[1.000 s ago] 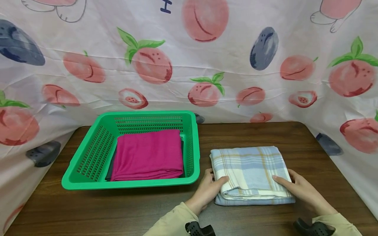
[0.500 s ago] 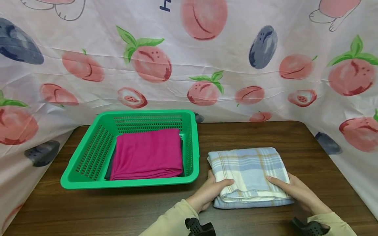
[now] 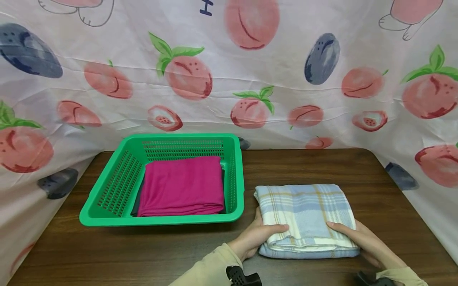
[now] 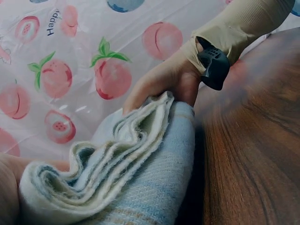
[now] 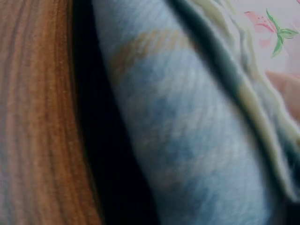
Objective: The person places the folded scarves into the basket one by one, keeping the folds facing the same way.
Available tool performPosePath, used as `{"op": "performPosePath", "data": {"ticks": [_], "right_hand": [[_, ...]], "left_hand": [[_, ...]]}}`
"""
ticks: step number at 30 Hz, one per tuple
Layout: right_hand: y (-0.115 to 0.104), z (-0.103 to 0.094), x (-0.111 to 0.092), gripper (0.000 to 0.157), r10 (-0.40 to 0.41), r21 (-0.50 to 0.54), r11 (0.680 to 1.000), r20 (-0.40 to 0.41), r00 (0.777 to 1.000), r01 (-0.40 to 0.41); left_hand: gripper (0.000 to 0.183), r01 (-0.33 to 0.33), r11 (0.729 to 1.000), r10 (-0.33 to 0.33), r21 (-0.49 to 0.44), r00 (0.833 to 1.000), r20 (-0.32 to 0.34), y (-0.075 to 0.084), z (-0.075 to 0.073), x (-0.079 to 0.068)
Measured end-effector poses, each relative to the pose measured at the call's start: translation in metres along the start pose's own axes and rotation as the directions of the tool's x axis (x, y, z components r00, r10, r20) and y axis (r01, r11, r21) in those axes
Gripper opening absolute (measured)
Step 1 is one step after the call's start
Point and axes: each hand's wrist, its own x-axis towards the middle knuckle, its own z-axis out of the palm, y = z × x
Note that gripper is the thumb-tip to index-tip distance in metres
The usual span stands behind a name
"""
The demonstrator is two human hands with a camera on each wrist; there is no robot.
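Observation:
A folded blue, white and yellow plaid blanket (image 3: 304, 210) lies in front of me at the right half of the table. My left hand (image 3: 255, 235) grips its left side, thumb on top and the other fingers mostly hidden beneath or behind the edge. On the opposite side my right hand (image 3: 368, 242) holds it the same way, its thumb pressed on the upper layer. The left wrist view looks along the blanket's layered folds (image 4: 117, 154) toward the right hand (image 4: 164, 79). Blurred plaid fabric (image 5: 173, 122) fills most of the right wrist view.
To the left stands a green perforated basket (image 3: 161, 221). Inside it a folded magenta cloth (image 3: 182, 186) lies over a dark cloth (image 3: 137, 200). Behind the brown wooden table (image 3: 286, 165) hangs a fruit-printed curtain (image 3: 214, 111).
The blanket has come slightly nearer to me, with both hands on it. My thumbs have moved further in over its top. The basket has stayed in place on the table.

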Motion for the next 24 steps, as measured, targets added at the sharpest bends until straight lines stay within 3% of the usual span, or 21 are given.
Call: {"op": "performPosePath", "data": {"ticks": [9, 17, 21, 24], "right_hand": [[0.001, 0.003, -0.008, 0.081, -0.071, 0.016, 0.997, -0.061, 0.996, 0.072], [-0.009, -0.008, -0.027, 0.088, -0.049, 0.049, 0.997, -0.102, 0.994, 0.054], [-0.011, -0.010, -0.039, 0.074, -0.097, 0.110, 0.988, -0.127, 0.987, 0.111], [-0.011, -0.010, -0.046, 0.049, -0.153, 0.195, 0.964, -0.152, 0.976, 0.182]], "left_hand": [[0.105, -0.030, 0.999, 0.031, 0.028, 0.999, -0.030, -0.002, -0.001, -0.002], [0.091, -0.167, 0.982, 0.167, 0.087, 0.986, 0.010, 0.014, 0.002, -0.015], [0.088, -0.201, 0.972, 0.196, 0.120, 0.979, 0.049, 0.026, 0.002, -0.026], [0.090, -0.208, 0.964, 0.200, 0.168, 0.978, 0.064, 0.036, 0.001, -0.035]]}}
